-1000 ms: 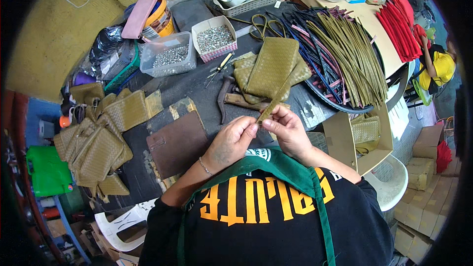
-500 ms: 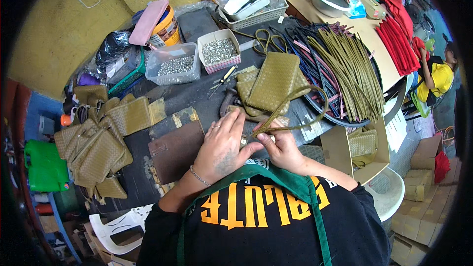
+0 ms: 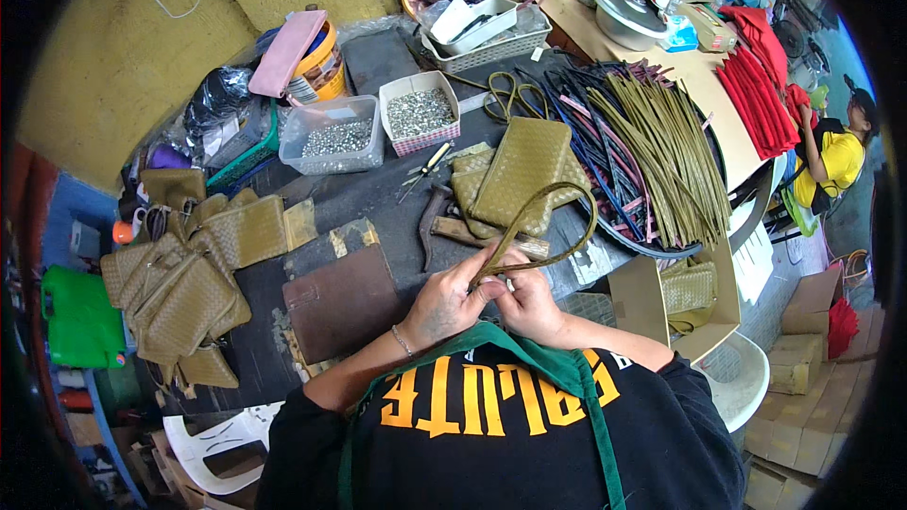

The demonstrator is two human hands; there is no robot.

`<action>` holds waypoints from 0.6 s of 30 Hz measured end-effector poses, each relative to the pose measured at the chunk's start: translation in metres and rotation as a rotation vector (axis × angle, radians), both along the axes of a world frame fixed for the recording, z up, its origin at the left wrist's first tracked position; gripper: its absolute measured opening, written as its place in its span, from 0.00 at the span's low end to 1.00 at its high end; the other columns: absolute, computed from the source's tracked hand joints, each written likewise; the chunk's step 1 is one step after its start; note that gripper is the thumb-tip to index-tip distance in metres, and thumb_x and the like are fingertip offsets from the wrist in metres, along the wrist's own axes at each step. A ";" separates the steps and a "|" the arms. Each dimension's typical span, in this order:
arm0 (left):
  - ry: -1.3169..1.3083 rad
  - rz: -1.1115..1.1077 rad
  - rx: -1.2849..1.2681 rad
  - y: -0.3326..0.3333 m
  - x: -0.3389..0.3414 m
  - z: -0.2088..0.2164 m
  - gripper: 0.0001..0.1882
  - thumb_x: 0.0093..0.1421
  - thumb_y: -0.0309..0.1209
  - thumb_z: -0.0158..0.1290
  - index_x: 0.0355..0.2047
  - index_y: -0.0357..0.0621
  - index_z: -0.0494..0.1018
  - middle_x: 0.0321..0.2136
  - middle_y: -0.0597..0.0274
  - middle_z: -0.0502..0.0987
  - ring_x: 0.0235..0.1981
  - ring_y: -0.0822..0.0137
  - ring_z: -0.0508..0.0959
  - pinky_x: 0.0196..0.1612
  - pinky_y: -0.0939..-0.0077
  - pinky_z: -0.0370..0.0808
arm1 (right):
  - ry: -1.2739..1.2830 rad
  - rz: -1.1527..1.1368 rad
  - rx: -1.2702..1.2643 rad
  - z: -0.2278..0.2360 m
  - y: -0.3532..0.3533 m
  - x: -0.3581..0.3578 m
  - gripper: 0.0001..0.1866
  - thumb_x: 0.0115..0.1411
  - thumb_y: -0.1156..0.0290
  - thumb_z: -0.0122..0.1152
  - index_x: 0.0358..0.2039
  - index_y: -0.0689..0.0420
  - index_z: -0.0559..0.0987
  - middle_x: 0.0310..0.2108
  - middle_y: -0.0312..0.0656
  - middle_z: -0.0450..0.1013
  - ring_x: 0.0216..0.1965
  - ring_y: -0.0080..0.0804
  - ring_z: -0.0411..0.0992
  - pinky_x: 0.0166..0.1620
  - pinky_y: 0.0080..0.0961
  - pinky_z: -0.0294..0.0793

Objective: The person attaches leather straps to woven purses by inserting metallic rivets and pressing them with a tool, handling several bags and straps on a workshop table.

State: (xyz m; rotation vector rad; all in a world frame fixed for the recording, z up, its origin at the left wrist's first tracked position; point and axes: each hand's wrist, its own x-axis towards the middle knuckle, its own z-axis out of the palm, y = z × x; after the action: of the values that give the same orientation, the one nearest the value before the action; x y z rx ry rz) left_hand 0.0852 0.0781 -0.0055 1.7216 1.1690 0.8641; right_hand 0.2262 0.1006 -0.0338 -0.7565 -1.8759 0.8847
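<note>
The single olive-green, flat leather strap (image 3: 593, 219) now rises in a loop beyond both hands, just in front of the one wooden-handled metal hammer (image 3: 460, 229). Half a second ago the left hand (image 3: 450, 302) lay spread beside the strap, covering part of the hammer; now its fingers are bent in, gripping the strap's ends together with the right hand (image 3: 532, 302), which is closed in a pinch.

Left of the hammer lies one dark-brown rectangular leather panel (image 3: 342, 302); beyond it stand two containers of small metal pieces: one clear plastic tub (image 3: 331, 163), one pink-and-white carton (image 3: 425, 144).
</note>
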 end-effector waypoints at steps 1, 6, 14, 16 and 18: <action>0.016 -0.012 -0.016 0.000 0.000 -0.001 0.27 0.54 0.38 0.47 0.50 0.36 0.56 0.39 0.44 0.68 0.41 0.53 0.71 0.41 0.69 0.68 | -0.003 0.000 0.000 0.000 -0.001 0.002 0.09 0.43 0.80 0.49 0.29 0.63 0.69 0.30 0.50 0.66 0.35 0.46 0.65 0.39 0.32 0.64; -0.173 -0.171 0.006 0.007 -0.011 -0.006 0.37 0.51 0.45 0.48 0.54 0.38 0.47 0.51 0.45 0.56 0.52 0.55 0.58 0.51 0.67 0.57 | 0.013 0.076 -0.132 0.015 0.000 0.014 0.07 0.48 0.78 0.51 0.30 0.63 0.70 0.32 0.47 0.66 0.37 0.42 0.65 0.40 0.30 0.63; -0.027 -0.567 -0.144 -0.009 -0.047 0.007 0.41 0.46 0.44 0.54 0.53 0.34 0.48 0.52 0.48 0.53 0.54 0.61 0.52 0.53 0.70 0.53 | 0.517 0.068 -0.282 0.048 0.010 0.026 0.07 0.58 0.71 0.34 0.33 0.62 0.60 0.26 0.45 0.69 0.30 0.27 0.68 0.37 0.22 0.65; 0.079 -0.388 -0.240 -0.013 -0.033 0.030 0.29 0.49 0.34 0.52 0.49 0.33 0.57 0.42 0.52 0.66 0.44 0.67 0.66 0.46 0.77 0.62 | 0.265 -0.012 -0.168 0.064 0.022 0.029 0.05 0.58 0.73 0.38 0.31 0.61 0.61 0.21 0.42 0.69 0.24 0.24 0.68 0.29 0.19 0.66; 0.073 -0.188 -0.171 -0.006 -0.030 0.033 0.20 0.51 0.28 0.50 0.44 0.34 0.64 0.32 0.59 0.73 0.34 0.74 0.72 0.39 0.80 0.68 | 0.129 -0.116 -0.065 0.082 0.042 0.025 0.04 0.57 0.74 0.41 0.28 0.61 0.62 0.15 0.39 0.68 0.16 0.25 0.67 0.20 0.19 0.65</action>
State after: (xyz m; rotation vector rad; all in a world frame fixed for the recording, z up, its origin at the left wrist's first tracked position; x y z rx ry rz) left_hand 0.0557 0.0725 0.0278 1.7013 1.0758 0.5756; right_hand 0.2514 0.1422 0.0479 -0.8202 -1.6803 0.9026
